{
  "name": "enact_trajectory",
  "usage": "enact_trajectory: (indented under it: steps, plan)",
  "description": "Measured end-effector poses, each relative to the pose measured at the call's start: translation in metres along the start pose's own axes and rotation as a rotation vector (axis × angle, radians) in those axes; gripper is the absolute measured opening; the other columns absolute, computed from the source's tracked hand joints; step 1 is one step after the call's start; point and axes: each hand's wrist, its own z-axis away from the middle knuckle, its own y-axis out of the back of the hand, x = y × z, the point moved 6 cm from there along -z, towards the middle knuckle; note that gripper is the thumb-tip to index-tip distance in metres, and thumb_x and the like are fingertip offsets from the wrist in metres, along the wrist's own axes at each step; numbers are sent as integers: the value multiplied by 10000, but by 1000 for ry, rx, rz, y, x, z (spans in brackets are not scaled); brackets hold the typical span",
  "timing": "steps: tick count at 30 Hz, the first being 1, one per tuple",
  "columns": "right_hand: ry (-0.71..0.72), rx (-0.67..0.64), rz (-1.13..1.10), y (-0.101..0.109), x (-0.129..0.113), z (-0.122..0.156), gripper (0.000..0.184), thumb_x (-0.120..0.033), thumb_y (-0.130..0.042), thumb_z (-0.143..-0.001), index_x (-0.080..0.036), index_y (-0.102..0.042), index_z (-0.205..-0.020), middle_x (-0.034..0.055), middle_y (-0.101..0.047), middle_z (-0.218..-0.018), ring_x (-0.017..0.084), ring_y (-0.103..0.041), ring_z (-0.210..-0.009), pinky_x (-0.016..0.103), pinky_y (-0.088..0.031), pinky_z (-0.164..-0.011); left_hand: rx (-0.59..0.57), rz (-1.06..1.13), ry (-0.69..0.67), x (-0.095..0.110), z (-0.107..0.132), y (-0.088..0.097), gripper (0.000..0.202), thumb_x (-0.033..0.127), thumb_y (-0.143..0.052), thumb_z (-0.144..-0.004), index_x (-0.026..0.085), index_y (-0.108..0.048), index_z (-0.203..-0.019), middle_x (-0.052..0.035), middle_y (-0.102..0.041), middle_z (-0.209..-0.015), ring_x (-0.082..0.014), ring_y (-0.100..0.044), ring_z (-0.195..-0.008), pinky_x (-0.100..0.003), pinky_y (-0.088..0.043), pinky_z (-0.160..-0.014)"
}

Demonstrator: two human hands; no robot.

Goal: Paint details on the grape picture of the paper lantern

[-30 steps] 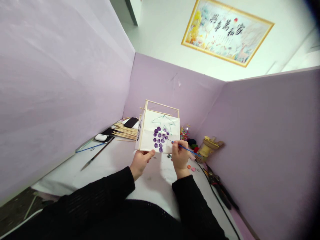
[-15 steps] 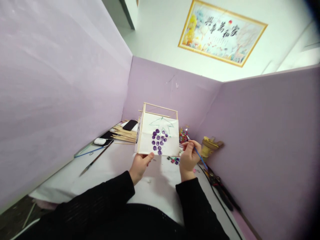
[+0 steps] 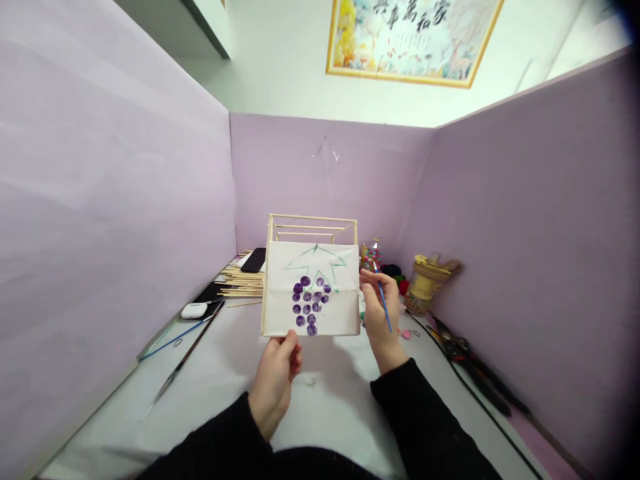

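Note:
My left hand (image 3: pixel 278 373) grips the lower edge of a wooden-stick frame (image 3: pixel 314 218) with white paper on its sides, its thumb on the front. The paper panel (image 3: pixel 280 310) faces me and bears a cluster of purple painted grapes (image 3: pixel 307 297) under a green leaf outline. Near the right edge of the panel is my right hand (image 3: pixel 383 317), closed around a slim blue paintbrush (image 3: pixel 384 303) whose handle slants down across the fingers. The brush tip points up, apart from the painted grapes. Paint pots behind the frame are mostly hidden.
Left on the white-covered table lie thin wooden sticks (image 3: pixel 240 281), a black phone (image 3: pixel 253 260), a white earphone case (image 3: pixel 194 311), another blue brush (image 3: pixel 175 341) and a long dark brush (image 3: pixel 187 357). On the right are a yellow container (image 3: pixel 425 283) and dark-handled pliers (image 3: pixel 470 360). Lilac walls enclose three sides.
The view has tilted and levelled. My left hand has turned the frame to face me more squarely. The brush in my right hand now stands more upright.

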Motion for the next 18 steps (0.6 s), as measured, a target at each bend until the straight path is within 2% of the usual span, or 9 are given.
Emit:
enact_trajectory:
  steps: [2, 4, 6, 9, 12, 14, 15, 16, 18]
  plan:
    - [7, 69, 15, 6, -3, -10, 245, -374, -501, -878, -203, -546, -1047, 90, -636, -1131, 193, -641, -985, 407, -502, -886, 6, -5, 43, -2, 3, 3, 435, 477, -797, -600, 172, -520, -737, 36, -538, -599, -68, -462, -499, -196, -335, -472]
    - [16, 51, -11, 4, -9, -30, 287, -433, -421, -923, -211, -524, -1074, 91, -632, -1154, 184, -657, -959, 399, -525, -849, 14, -13, 77, -5, 6, 7, 405, 459, -791, -624, 169, -535, -745, 21, -555, -625, -80, -489, -522, -206, -356, -484]
    - [77, -41, 0, -5, -21, -56, 329, -470, -390, -936, -212, -518, -1097, 103, -609, -1221, 185, -658, -990, 411, -521, -874, 25, -20, 102, -7, 10, 11, 381, 449, -785, -637, 167, -555, -752, 7, -574, -662, -90, -511, -548, -213, -369, -492]
    - [224, -185, 85, -25, -44, -93, 373, -496, -418, -929, -211, -539, -1138, 109, -587, -1272, 206, -582, -1162, 439, -464, -978, 30, -36, 167, -10, 16, 17, 372, 444, -797, -623, 170, -595, -770, -11, -607, -736, -101, -546, -600, -217, -392, -520]
    - [332, -435, 133, -54, -62, -109, 406, -479, -528, -881, -221, -537, -1194, 94, -586, -1287, 207, -533, -1221, 426, -431, -1018, -35, -73, 251, -7, 21, 26, 407, 461, -834, -566, 174, -645, -785, -49, -649, -811, -126, -585, -649, -232, -410, -548]
    - [330, -606, 165, -70, -65, -109, 376, -438, -586, -848, -204, -580, -1143, 84, -658, -1159, 205, -609, -1089, 398, -478, -941, -108, -111, 310, -3, 27, 36, 445, 497, -853, -520, 173, -670, -766, -81, -667, -828, -151, -602, -648, -259, -425, -559]
    - [324, -664, 190, -75, -65, -107, 336, -411, -605, -833, -191, -612, -1087, 71, -692, -1054, 195, -642, -984, 370, -504, -873, -143, -129, 344, -1, 32, 44, 486, 502, -864, -497, 186, -691, -823, -92, -676, -836, -166, -611, -640, -276, -429, -559]
    - [322, -699, 219, -77, -65, -105, 285, -383, -620, -821, -180, -640, -1020, 53, -709, -941, 179, -656, -872, 335, -516, -798, -166, -149, 375, 0, 37, 53, 542, 482, -874, -491, 210, -704, -928, -97, -683, -846, -189, -625, -653, -296, -442, -571]
    - [348, -719, 263, -76, -66, -100, 192, -333, -622, -815, -172, -668, -909, 19, -696, -781, 142, -628, -704, 269, -497, -672, -159, -173, 407, 1, 50, 75, 607, 433, -900, -460, 261, -700, -1007, -90, -686, -825, -238, -644, -717, -340, -483, -606]
